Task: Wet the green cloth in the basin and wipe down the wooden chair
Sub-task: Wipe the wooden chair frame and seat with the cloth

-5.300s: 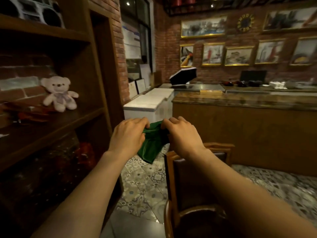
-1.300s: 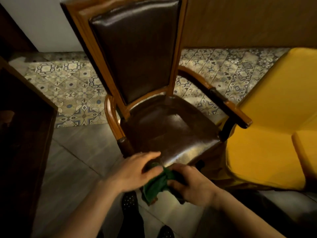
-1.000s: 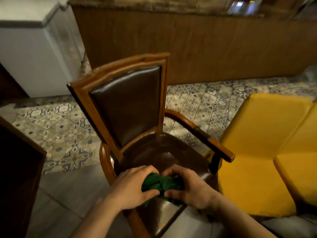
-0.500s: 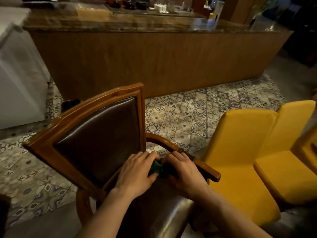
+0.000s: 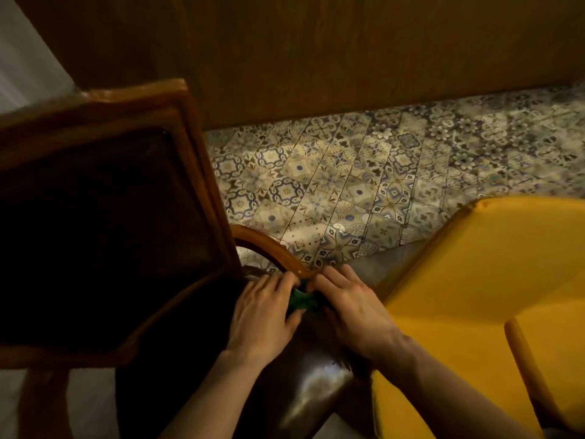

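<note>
The wooden chair (image 5: 202,191) with a dark leather back and seat fills the left and lower middle of the head view. Its curved wooden armrest (image 5: 269,248) arches down to my hands. My left hand (image 5: 262,315) and my right hand (image 5: 351,308) are side by side at the lower end of that armrest, both closed around the bunched green cloth (image 5: 302,301). Only a small patch of the cloth shows between my fingers. No basin is in view.
A yellow upholstered chair (image 5: 474,296) stands close against the right side of the wooden chair. Patterned floor tiles (image 5: 364,185) lie beyond, ending at a wooden counter front (image 5: 316,58). A white cabinet (image 5: 22,64) sits at the upper left.
Both hands have carried the cloth from the front of the seat up to the right armrest. The view has swung right and dipped down, closer to the chair.
</note>
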The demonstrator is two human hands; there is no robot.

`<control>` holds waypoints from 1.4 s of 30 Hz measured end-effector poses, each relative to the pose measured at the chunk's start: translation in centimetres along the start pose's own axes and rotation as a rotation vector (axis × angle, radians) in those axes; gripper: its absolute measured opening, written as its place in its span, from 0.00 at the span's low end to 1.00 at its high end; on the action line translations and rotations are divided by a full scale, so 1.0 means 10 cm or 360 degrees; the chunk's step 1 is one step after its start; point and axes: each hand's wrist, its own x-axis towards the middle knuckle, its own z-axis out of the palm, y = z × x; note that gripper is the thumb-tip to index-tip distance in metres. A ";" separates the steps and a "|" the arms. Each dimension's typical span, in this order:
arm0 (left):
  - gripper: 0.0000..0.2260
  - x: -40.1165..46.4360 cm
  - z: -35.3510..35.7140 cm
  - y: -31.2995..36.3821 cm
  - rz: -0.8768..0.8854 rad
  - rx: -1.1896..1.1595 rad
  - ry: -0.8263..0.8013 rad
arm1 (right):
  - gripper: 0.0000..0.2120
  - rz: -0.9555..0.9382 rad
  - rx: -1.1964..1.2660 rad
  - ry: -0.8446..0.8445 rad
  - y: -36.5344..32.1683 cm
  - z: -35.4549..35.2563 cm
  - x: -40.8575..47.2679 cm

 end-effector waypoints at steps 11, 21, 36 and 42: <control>0.19 0.57 0.84 -0.39 -0.0306 -0.0172 -0.0145 | 0.22 -0.0313 -0.0016 -0.0454 1.00 0.65 0.68; 0.25 1.20 0.65 -0.97 -0.0232 0.0302 -0.0291 | 0.27 -0.0377 0.0132 -0.0351 0.88 0.66 0.98; 0.27 1.27 0.41 -1.12 -0.0443 -0.0392 -0.0048 | 0.24 -0.0317 0.0160 -0.0080 0.57 0.68 1.52; 0.27 1.15 0.34 -0.80 -0.0166 -0.0405 0.0025 | 0.25 -0.0069 0.0396 0.0272 0.78 0.54 1.15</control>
